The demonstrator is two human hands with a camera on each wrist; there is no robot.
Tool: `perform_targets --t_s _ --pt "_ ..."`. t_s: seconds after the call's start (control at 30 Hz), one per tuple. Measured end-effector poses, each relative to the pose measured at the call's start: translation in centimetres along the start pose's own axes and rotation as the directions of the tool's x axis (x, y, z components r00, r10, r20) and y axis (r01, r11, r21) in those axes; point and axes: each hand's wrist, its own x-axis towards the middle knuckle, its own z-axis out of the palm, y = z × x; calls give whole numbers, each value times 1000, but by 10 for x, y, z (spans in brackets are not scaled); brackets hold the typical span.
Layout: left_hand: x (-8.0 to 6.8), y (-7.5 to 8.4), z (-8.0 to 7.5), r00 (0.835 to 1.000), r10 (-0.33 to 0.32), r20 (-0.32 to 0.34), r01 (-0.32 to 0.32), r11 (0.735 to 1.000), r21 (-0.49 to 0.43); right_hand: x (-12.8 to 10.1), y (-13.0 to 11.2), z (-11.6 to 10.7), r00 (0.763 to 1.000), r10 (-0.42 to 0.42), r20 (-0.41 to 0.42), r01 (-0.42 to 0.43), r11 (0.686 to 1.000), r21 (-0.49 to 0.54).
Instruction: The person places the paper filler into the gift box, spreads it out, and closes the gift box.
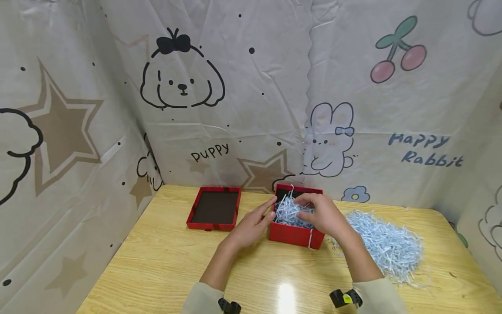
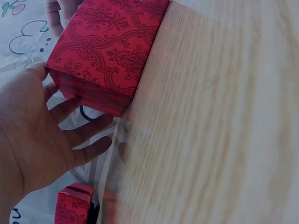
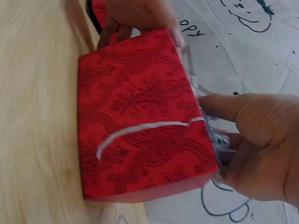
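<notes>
A red patterned box [image 1: 296,233] stands open on the wooden table [image 1: 164,266], partly filled with pale blue shredded paper [image 1: 288,211]. My left hand [image 1: 262,216] lies against the box's left wall with straight fingers; the left wrist view shows its open palm and fingers [image 2: 70,121] beside the box [image 2: 107,56]. My right hand [image 1: 307,209] reaches into the box from the right, its fingers curled into the shreds. In the right wrist view that hand [image 3: 224,140] curls over the open top of the box [image 3: 140,140], and one paper strip [image 3: 140,129] hangs down the box's side.
The box's red lid [image 1: 215,209] lies upturned to the left, a hand's width from the box. A loose pile of shredded paper [image 1: 384,242] covers the table to the right. Printed sheets [image 1: 251,109] wall off the back and both sides.
</notes>
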Motion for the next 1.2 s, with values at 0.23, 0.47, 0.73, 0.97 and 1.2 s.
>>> perform_targets --t_s 0.23,0.47,0.73,0.97,1.2 --pt "1 -1 0 1000 10 -2 -10 1000 13 -17 5 -19 999 15 -49 -13 999 39" --pt "2 1 1 1000 10 -2 -10 999 35 -48 21 -31 980 117 -158 -98 987 126" --pt "2 -2 1 1000 6 -20 -5 999 41 -75 52 -41 949 195 -249 -174 979 104" --pt "2 -2 -1 1000 4 -23 -4 1000 26 -100 85 -65 907 274 -321 -271 961 53" --pt "3 -2 2 1000 7 -13 -7 1000 30 -133 120 -90 845 397 -357 -396 915 81"
